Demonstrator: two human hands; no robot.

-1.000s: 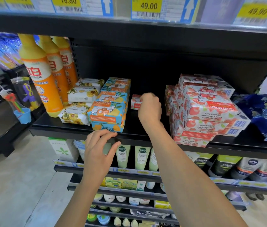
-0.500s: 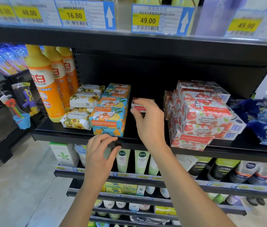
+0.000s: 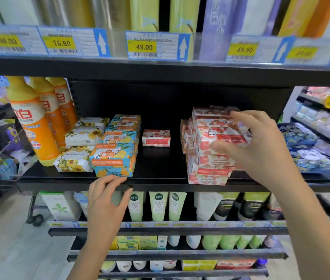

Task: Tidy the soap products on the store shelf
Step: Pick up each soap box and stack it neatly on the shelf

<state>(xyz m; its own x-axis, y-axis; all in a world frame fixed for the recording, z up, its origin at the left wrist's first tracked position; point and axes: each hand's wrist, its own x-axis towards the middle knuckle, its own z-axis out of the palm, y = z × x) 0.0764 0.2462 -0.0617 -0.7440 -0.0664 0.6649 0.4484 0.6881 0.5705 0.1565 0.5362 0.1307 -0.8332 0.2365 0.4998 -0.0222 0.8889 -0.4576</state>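
While left hand [image 3: 107, 201] rests loosely on shelf edge [image 3: 170, 187], right hand [image 3: 261, 150] splays empty before red soaps [image 3: 208, 172]

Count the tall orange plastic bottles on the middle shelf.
3, lined up at the shelf's left end: front bottle, middle bottle, rear bottle. More may hide behind.

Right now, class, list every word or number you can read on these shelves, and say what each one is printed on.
"49.00": left price tag
"16.80": second price tag
"49.00": middle price tag
"49.90": right price tag
"Goat Soap": blue soap box
"白": orange bottle
Too blurred or small to read: far-right tag, red soap boxes, green tubes, and the fine print and barcodes on the tags.
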